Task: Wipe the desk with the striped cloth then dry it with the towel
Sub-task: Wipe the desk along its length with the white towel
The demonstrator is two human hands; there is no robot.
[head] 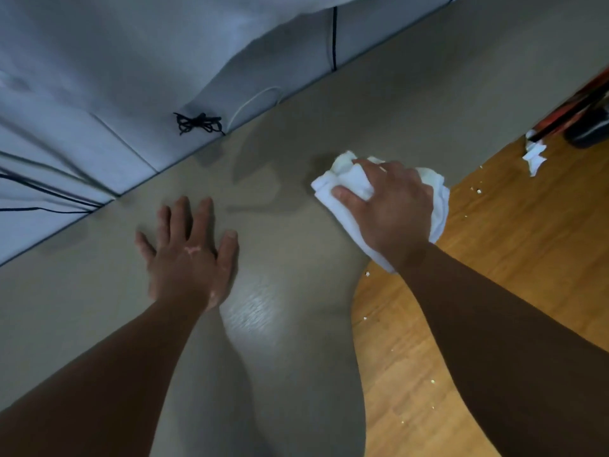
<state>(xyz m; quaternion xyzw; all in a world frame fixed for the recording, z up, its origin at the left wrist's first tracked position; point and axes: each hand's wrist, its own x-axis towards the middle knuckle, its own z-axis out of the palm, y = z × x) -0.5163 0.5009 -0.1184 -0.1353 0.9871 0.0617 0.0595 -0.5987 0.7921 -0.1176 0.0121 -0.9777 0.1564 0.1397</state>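
On the grey tabletop [296, 341], near its floor-side edge, the person is drying with the towel [349, 181].

The right hand [392, 209] is pressing the bunched white towel down, its fingers [365, 164] curling over the folds and gripping them. No stripes are showing, so this is probably the towel and not the striped cloth, which is not appearing anywhere in view. The left hand [188, 258] is bracing flat, well apart from the towel, its fingers [201, 219] spreading wide and holding nothing. By that reading the drying step is under way. Darker damp patches [263, 179] are lying just ahead of the towel, toward the partition [115, 77], so the next move is calling for a firm push forward across them. No container is showing.
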